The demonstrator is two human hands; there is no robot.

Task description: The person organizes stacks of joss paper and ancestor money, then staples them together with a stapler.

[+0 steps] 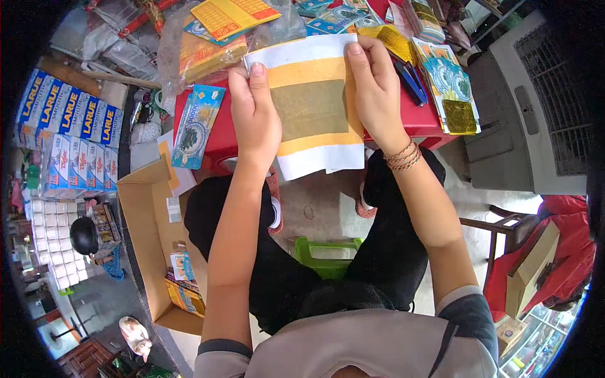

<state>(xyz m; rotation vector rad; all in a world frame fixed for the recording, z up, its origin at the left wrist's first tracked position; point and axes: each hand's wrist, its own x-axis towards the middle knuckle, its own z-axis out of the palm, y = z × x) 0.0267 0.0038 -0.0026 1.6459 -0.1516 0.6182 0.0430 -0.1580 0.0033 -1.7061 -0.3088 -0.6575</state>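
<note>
So the left hand (257,120) and the right hand (378,94) are both up over the near edge of the red counter (222,129), and between them they've got a stack of paper (309,110). It's white at the top and bottom ends, with yellow-orange further in and a dull gold-olive block in the middle. Each hand pinches one side of it, thumb lying on the face and fingers curled round behind, so I can't tell how many sheets are in there. The bottom end hangs past the counter edge, kinda uneven.

Right hand side has some braided bracelets (402,155) on the wrist. Just beside that hand there's a dark blue stapler-looking thing (411,83) on the counter, then a pile of printed papers (445,79) with a shiny gold piece (459,117) on its lower end. There's also some crinkly gold sheet (389,41) up near the right fingers.

Over on the left, a blue printed note (198,126) lies near the left hand, and past the top of the stack is a clear plastic bag (170,53) with a yellow-and-red bundle (234,17) on top. Lower left, an open cardboard box (146,233) has more colourful paper packs (184,296) in it, and a green plastic stool (324,255) shows between the knees.
</note>
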